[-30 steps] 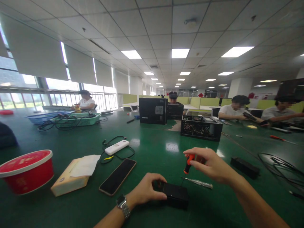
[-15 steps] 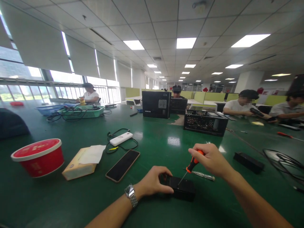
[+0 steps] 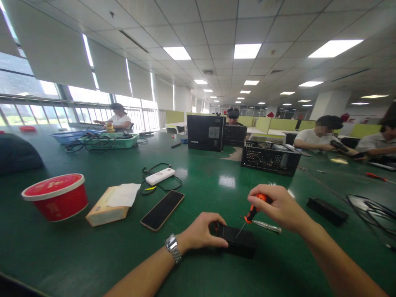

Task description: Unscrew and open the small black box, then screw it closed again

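Observation:
A black rectangular box (image 3: 243, 244) lies on the green table in front of me. My left hand (image 3: 206, 232), with a metal-band watch at the wrist, grips the box's left end between thumb and fingers. In my right hand (image 3: 275, 206) is an orange-and-black screwdriver (image 3: 252, 212), its handle wrapped by my fingers. The shaft slants down to the left, and its tip meets the top face of the box. Just behind the box lies a slim clear-handled screwdriver (image 3: 266, 226), partly hidden by the orange one.
To the left are a phone (image 3: 162, 210), a tissue pack (image 3: 108, 208), a red tub (image 3: 58, 200) and a white power strip (image 3: 160, 176). Another black box (image 3: 327, 211) and cables (image 3: 371, 212) lie right. Computer cases (image 3: 206, 134) stand farther back. Several people sit around.
The view has shifted slightly, so everything sits a little to the right and higher. Both hands keep their hold, and the screwdriver tip stays on the box.

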Motion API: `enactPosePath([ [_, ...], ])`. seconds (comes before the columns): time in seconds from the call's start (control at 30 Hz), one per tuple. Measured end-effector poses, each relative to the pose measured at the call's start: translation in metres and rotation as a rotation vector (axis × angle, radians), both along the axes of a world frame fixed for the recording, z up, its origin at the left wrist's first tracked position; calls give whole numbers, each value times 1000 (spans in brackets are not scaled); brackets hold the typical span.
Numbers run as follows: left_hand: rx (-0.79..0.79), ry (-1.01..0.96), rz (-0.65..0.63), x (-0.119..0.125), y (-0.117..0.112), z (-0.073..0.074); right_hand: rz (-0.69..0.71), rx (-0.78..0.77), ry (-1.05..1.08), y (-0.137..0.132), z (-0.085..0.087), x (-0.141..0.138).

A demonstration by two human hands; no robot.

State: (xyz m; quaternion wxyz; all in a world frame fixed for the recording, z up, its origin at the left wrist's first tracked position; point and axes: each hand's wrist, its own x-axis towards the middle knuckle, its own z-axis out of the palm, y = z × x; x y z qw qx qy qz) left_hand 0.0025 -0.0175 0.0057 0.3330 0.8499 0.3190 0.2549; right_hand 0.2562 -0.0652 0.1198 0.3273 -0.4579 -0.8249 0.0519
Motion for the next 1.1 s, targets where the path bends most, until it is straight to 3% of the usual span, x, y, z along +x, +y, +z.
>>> enactPosePath([
  [0.2,-76,-3,-13,0,0,0,124,-83,24,-13,9,8],
  [0.43,-38,3,24,2,-1,0,33,116,-84,-7,4,3],
  [0.63,90,71,86,1,-1,-1,137,-24,-39,-9,10,13],
  [0.8,160,80,52,1,2,-2,16,42,-80,-7,8,14],
  [1.1,102,93,99,1,-1,1,137,-34,-30,-10,11,12],
])
